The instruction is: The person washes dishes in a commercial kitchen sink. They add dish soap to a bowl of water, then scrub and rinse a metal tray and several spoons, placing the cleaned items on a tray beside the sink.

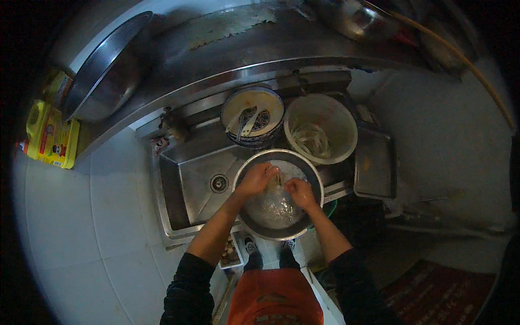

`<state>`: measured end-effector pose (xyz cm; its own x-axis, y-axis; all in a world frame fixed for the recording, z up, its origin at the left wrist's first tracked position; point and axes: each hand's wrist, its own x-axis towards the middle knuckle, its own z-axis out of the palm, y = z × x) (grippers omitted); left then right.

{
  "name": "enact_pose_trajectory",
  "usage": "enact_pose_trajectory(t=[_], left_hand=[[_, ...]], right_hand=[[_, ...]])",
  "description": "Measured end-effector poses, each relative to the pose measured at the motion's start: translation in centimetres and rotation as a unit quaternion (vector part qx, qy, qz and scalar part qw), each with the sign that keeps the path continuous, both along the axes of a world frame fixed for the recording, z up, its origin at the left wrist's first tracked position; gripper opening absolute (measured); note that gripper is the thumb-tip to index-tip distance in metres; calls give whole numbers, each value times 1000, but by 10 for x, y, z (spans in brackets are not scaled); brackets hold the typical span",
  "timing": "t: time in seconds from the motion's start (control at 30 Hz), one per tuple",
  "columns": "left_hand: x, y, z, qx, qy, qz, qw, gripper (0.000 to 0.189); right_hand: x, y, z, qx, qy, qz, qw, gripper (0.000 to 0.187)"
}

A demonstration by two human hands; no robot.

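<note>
Both of my hands are over a round metal basin (247, 209) of water, which stands at the sink's right edge. My left hand (258, 178), in the basin's upper left part, has its fingers curled at a small pale, wet item (278, 179); what it is I cannot tell. Close on its right side, my right hand (299, 191) is bent with the fingertips near the same item. Whether the right fingers grip anything is unclear. The water looks cloudy, with shine and some foam near the top.
Left of the basin lies a steel sink (203, 162) with a drain. Behind stand stacked patterned bowls (268, 99) with spoons and a white plastic bucket (352, 134). A metal tray (375, 162) is at right, a large metal bowl (109, 81) and a yellow jug (55, 136) at upper left.
</note>
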<state>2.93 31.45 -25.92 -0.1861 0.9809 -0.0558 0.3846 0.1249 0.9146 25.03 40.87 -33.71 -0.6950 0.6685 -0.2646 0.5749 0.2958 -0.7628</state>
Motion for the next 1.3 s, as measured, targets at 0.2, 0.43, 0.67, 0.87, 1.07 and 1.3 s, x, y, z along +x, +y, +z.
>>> enact_pose_trajectory(t=[0.2,0.43,0.67,0.87,1.07,1.3], left_hand=[[-14,-3,-35,-11,48,2,999,51],[-24,-11,-23,-123,45,-78,988,36],[-27,-16,-47,-131,235,-111,957,26],[-36,-21,-29,-92,347,-53,932,17],[-23,-43,-33,100,443,-37,890,16],[18,-38,-113,29,455,19,890,33]], right_hand=[[-11,-16,-9,-25,218,-62,974,34],[-39,-9,48,-66,150,-24,986,26],[-25,6,63,-61,208,-101,971,19],[-1,34,96,79,176,-64,979,13],[35,34,82,148,170,32,974,8],[11,-18,-22,220,-102,74,967,54]])
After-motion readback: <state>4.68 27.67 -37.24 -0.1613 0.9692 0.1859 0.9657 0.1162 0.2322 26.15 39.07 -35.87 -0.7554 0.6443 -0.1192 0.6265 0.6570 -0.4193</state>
